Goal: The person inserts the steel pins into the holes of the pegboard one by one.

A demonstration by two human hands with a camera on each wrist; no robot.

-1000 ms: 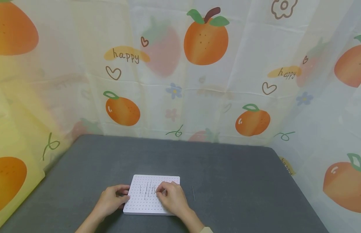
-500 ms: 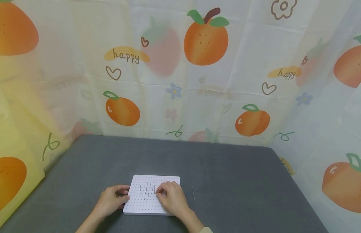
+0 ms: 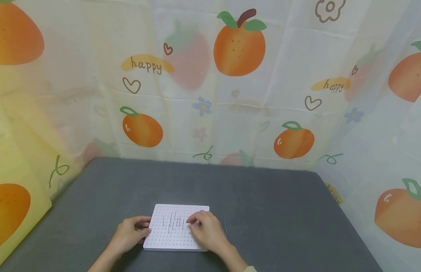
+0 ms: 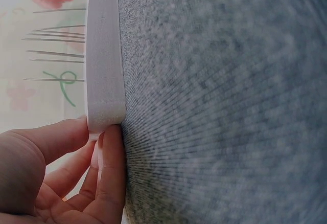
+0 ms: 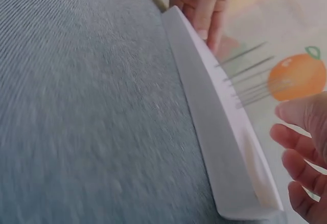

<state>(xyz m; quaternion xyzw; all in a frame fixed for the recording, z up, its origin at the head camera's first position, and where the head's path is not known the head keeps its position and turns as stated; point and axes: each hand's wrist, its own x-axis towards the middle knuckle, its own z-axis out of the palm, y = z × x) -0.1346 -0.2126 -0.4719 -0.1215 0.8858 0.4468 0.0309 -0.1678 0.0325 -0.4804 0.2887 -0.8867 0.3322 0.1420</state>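
Note:
A white board (image 3: 173,241) with rows of small holes lies on the table. Several thin metal needles (image 4: 55,53) stand upright in it, spread across its middle. My left hand (image 3: 131,231) holds the board's left edge, thumb on the top face and fingers against the side and corner, as the left wrist view shows. Over the right part of the board is my right hand (image 3: 208,231), just right of the rightmost needle. Its fingers (image 5: 297,138) are loosely bent and apart, with nothing visible between them.
One loose needle (image 3: 225,226) lies on the dark grey table (image 3: 265,219), right of the board and close to my right hand. A curtain (image 3: 231,124) printed with oranges hangs behind the table and along both sides.
My right hand has let go of a needle, which now stands in the board, and has moved slightly right with its fingers parted. My left hand has stayed on the board's edge.

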